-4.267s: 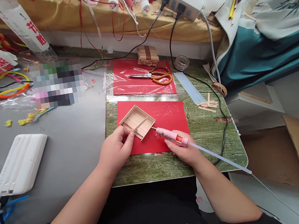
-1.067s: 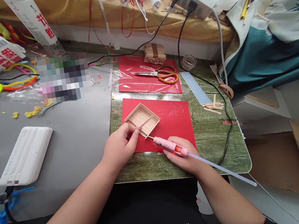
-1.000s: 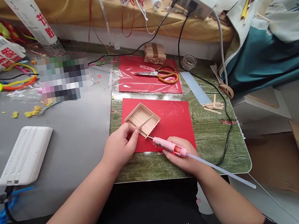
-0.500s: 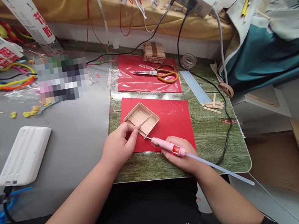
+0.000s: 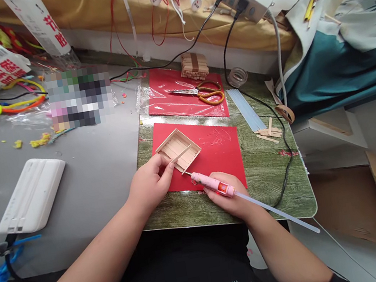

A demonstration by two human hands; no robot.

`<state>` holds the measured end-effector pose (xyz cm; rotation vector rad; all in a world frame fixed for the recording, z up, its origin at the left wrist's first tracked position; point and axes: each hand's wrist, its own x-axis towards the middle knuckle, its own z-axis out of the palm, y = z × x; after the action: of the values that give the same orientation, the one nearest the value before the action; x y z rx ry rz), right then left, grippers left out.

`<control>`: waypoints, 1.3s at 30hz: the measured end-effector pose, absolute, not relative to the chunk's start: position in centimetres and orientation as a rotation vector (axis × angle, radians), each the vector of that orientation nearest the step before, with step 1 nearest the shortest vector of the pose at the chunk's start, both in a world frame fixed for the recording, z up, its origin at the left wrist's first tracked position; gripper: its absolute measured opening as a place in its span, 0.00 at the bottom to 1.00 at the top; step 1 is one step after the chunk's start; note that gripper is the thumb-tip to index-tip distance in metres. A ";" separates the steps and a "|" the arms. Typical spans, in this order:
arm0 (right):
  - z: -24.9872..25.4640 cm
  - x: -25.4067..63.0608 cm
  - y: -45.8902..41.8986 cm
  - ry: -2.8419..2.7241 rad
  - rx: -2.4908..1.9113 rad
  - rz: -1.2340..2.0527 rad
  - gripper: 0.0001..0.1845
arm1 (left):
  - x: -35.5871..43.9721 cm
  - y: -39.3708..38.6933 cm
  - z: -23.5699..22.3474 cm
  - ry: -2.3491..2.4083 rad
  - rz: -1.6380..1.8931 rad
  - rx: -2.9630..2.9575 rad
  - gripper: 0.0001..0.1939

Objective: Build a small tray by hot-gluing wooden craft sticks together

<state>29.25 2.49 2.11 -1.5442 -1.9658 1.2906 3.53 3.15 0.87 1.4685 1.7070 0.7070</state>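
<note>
My left hand [image 5: 153, 178] pinches a popsicle stick [image 5: 182, 153] between thumb and fingers. The stick slants across a small box made of wooden sticks [image 5: 174, 145], which rests on a red sheet [image 5: 221, 154]. In my right hand [image 5: 229, 196] is a pink hot glue gun [image 5: 213, 183], its metal tip close to the near corner of the box. Whether the tip touches wood I cannot tell. A long translucent glue stick [image 5: 279, 212] sticks out from the gun's back end. Stringy dried glue [image 5: 219, 136] lies on the sheet right of the box.
Scissors [image 5: 197, 92] lie on a plastic-wrapped red pack [image 5: 163, 104] beyond the box, beside a bundle of sticks [image 5: 194, 65]. To the right are pale blue glue sticks [image 5: 245, 107], loose wooden pieces [image 5: 269, 132] and a black cord [image 5: 286, 182]. A white power bank [image 5: 33, 195] lies left.
</note>
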 end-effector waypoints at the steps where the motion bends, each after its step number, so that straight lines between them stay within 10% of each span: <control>1: 2.1 29.3 2.5 -1.970 -1.544 1.288 0.08 | 3.5 3.2 0.9 1.709 0.702 1.467 0.13; 39: 2.4 29.2 2.7 -2.008 -1.563 1.259 0.10 | 3.5 3.2 0.8 1.709 0.714 1.474 0.13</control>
<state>29.18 2.66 2.41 -1.5628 -2.0077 1.2592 3.50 3.17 0.84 1.4738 1.7089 0.7140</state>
